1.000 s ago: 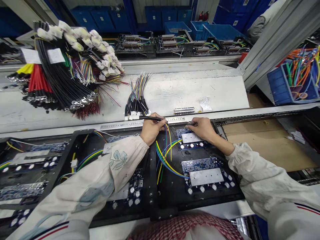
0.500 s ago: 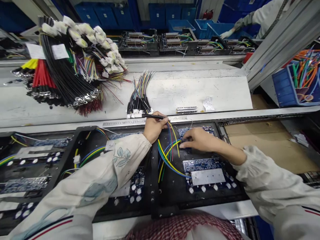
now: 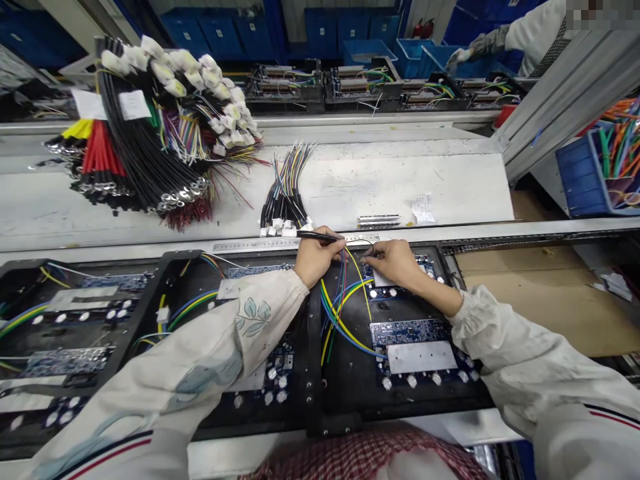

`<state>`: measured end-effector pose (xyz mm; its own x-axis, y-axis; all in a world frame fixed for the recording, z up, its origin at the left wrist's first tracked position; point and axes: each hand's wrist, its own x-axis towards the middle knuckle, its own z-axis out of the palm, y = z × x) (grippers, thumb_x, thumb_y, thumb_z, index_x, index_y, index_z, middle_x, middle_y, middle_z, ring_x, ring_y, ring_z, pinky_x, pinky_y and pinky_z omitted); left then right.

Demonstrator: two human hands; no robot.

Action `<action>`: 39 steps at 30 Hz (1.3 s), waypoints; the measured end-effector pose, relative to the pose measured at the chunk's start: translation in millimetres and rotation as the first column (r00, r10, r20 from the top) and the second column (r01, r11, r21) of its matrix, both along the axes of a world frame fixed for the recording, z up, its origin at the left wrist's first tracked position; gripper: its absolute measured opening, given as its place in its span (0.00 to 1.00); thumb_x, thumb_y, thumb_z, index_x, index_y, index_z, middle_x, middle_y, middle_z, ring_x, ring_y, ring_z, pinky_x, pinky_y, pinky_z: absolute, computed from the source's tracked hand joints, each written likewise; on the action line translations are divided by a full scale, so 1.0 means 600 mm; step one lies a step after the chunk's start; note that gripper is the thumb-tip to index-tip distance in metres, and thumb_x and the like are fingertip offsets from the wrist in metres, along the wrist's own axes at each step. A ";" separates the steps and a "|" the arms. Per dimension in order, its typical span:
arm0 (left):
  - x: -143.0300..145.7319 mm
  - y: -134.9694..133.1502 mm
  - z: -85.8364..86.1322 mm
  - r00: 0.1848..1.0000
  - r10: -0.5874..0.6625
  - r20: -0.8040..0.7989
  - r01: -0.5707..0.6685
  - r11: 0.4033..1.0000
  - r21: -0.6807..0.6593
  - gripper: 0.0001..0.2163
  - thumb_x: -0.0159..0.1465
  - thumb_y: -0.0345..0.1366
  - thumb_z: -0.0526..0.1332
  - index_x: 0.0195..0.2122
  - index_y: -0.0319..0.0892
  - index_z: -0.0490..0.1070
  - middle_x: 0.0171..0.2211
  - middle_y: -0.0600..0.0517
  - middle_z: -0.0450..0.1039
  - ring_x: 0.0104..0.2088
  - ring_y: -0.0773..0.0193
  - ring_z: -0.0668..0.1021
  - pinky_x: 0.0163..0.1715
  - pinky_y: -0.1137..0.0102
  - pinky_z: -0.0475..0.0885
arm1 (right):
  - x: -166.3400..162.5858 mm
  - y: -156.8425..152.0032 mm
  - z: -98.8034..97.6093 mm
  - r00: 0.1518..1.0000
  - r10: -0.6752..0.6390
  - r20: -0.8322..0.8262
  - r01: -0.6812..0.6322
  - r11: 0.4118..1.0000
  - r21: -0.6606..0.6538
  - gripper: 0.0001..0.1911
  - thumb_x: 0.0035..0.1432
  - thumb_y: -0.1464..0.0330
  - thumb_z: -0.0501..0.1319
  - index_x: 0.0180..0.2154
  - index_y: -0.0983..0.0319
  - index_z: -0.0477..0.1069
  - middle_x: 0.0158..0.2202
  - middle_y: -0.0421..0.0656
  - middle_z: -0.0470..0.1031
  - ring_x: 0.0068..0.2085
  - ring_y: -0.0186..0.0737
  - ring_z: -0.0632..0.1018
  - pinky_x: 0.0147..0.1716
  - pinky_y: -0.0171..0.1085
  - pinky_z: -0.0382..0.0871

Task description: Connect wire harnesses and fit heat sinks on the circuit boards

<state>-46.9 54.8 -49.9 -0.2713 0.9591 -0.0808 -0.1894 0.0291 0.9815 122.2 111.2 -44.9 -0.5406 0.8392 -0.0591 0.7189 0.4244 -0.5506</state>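
Note:
My left hand [image 3: 315,260] is closed around a black-sheathed cable [image 3: 316,235] with a white connector [image 3: 289,233] at its left end. From its fingers, loose coloured wires hang down, among them a yellow wire [image 3: 361,275]. My right hand [image 3: 399,263] pinches a thin dark wire [image 3: 364,242] that curves across from the cable's end. That hand is over the upper circuit board [image 3: 425,264]. Below it lies the lower circuit board [image 3: 407,331] with a flat metal plate. Thicker blue, yellow and green wires [image 3: 337,321] bend into the boards inside the black tray [image 3: 350,393].
Similar cables [image 3: 287,200] lie in a bunch on the white shelf, beside a big wire bundle [image 3: 145,153]. A steel ruler [image 3: 250,245] runs along the shelf edge. Other trays [image 3: 163,267] stand left, a blue bin [image 3: 583,173] right. A co-worker's gloved hand [image 3: 460,57] is at the back.
My right hand has moved up from the wires at the boards and now pinches the thin dark wire near the cable's end. My left hand keeps its hold. The view has shifted slightly.

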 end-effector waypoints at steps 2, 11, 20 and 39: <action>0.000 -0.001 0.000 1.000 -0.001 -0.004 0.001 1.000 0.000 0.10 0.48 0.33 0.67 0.26 0.38 0.65 0.17 0.56 0.69 0.19 0.67 0.75 0.19 0.72 0.75 | -0.001 0.000 -0.002 1.000 -0.003 0.006 0.003 1.000 0.016 0.07 0.51 0.65 0.66 0.32 0.63 0.79 0.28 0.44 0.79 0.29 0.37 0.76 0.30 0.35 0.63; 0.000 0.000 -0.001 0.999 0.031 -0.020 -0.031 1.000 -0.001 0.07 0.50 0.29 0.65 0.26 0.38 0.66 0.18 0.56 0.69 0.19 0.68 0.75 0.20 0.71 0.76 | 0.006 -0.001 0.017 0.995 0.064 0.081 -0.065 0.998 0.008 0.08 0.51 0.65 0.66 0.31 0.62 0.79 0.31 0.45 0.80 0.33 0.40 0.77 0.34 0.36 0.64; 0.006 0.003 -0.002 0.997 0.077 -0.004 -0.077 0.996 -0.032 0.05 0.52 0.27 0.63 0.27 0.37 0.66 0.21 0.55 0.70 0.21 0.66 0.77 0.20 0.72 0.76 | 0.019 -0.042 0.044 0.989 0.123 -0.086 -0.135 0.979 -0.154 0.07 0.53 0.66 0.63 0.27 0.62 0.77 0.20 0.39 0.75 0.22 0.32 0.72 0.26 0.33 0.61; 0.006 0.003 -0.005 0.989 0.075 -0.130 -0.078 0.997 -0.017 0.05 0.50 0.29 0.64 0.24 0.38 0.68 0.18 0.57 0.69 0.15 0.70 0.73 0.15 0.75 0.71 | 0.003 -0.023 0.011 0.995 -0.008 0.097 0.005 1.000 0.030 0.08 0.51 0.67 0.63 0.32 0.64 0.78 0.21 0.41 0.74 0.24 0.35 0.73 0.27 0.33 0.61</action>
<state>-43.2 56.4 -52.9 -0.3537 0.9334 -0.0610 -0.0632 0.0412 0.9971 124.1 97.1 -38.1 -0.5282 0.8448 -0.0859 0.7711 0.4348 -0.4652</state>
